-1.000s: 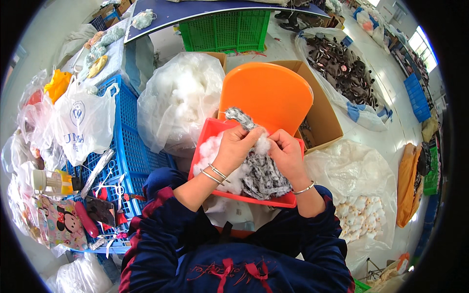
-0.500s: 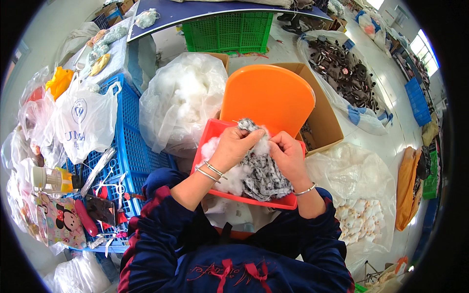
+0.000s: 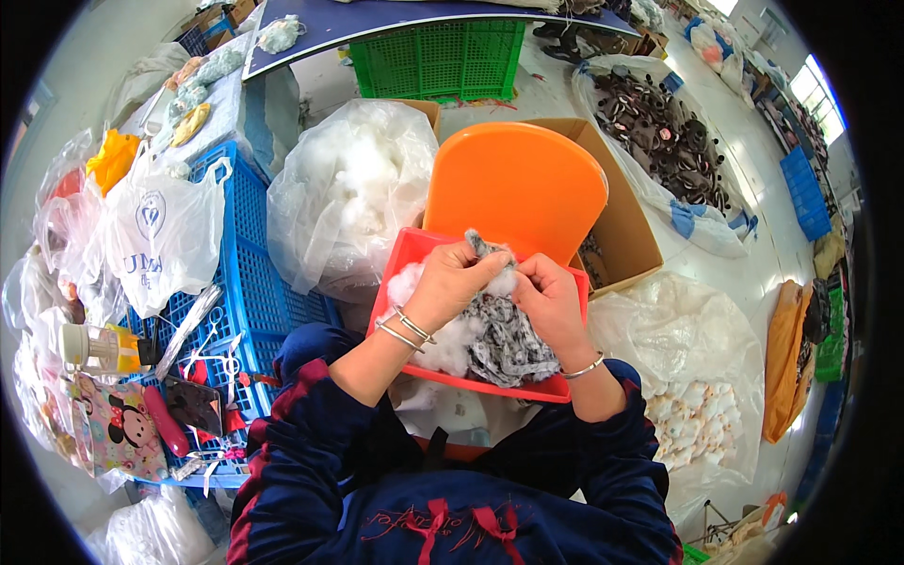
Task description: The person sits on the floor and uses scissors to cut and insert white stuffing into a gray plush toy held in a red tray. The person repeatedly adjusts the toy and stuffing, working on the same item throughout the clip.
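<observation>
Two hands [image 3: 450, 282] [image 3: 554, 309] pinch plush [image 3: 476, 243]; one bag [image 3: 186, 235] bears lettering [image 3: 144, 266].

- Red tray [image 3: 551, 386]: white stuffing [image 3: 447, 348] on its left, grey plush [image 3: 508, 348] just beside it.
- Blue crate [image 3: 247, 273], left: white bag [image 3: 174, 245] toward the far end; phone [image 3: 193, 405], scissors [image 3: 231, 365], jar [image 3: 89, 347] and patterned pouch [image 3: 118, 433] toward the near end.
- Floor [image 3: 753, 268]: green crate [image 3: 438, 61], open cardboard box [image 3: 633, 231], bag of brown pieces [image 3: 659, 141], bag of white pieces [image 3: 697, 424], orange bag [image 3: 784, 363].
- Blue table [image 3: 330, 36], far side: pale bundle [image 3: 281, 34] at its left corner.
</observation>
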